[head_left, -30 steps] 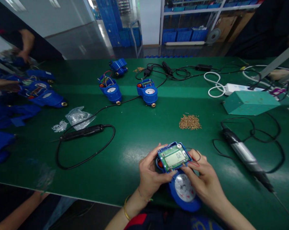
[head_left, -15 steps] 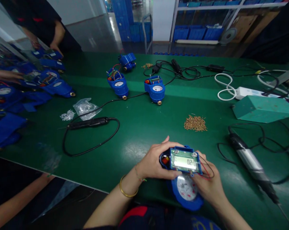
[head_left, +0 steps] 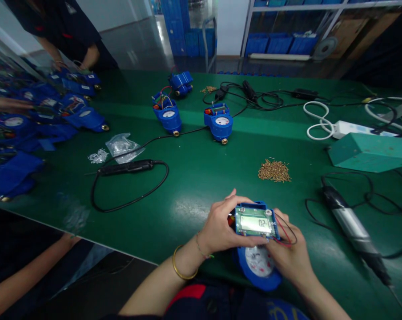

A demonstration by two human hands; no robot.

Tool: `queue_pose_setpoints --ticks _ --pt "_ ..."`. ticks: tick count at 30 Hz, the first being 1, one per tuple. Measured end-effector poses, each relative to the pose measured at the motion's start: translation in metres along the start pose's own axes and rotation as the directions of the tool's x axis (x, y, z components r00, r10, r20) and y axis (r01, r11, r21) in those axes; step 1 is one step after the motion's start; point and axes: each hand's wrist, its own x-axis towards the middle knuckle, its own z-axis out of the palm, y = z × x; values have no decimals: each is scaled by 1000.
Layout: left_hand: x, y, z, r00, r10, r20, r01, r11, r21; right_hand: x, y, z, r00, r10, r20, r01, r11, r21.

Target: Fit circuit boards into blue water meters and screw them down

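A blue water meter (head_left: 258, 264) with a round white dial lies at the near edge of the green table (head_left: 194, 178). On top of it sits a circuit board with a lit LCD display (head_left: 256, 222). My left hand (head_left: 223, 226) is closed on the board's left side and lower edge. My right hand (head_left: 289, 255) grips the meter and the board from the right, with thin red and black wires (head_left: 286, 231) looping over its fingers. Both hands hold the same meter.
A pile of brass screws (head_left: 274, 170) lies ahead. An electric screwdriver (head_left: 354, 231) with a coiled cable lies right, another black one (head_left: 127, 167) left. Two blue meters (head_left: 220, 123) stand mid-table, several more at far left near other people's arms. A green box (head_left: 371, 152) is right.
The display board has turned from tilted to level on the meter. My left hand has wrapped further over its left side. The view has shifted slightly left.
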Motion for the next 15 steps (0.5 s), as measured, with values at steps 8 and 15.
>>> queue_pose_setpoints --ticks 8,15 --pt "-3 -1 1 999 24 -43 -23 1000 18 -2 -6 -8 999 -27 44 27 1000 2" --pt "-6 -7 3 997 48 -61 -49 999 -11 -9 -19 -73 991 -72 111 90 981 -170"
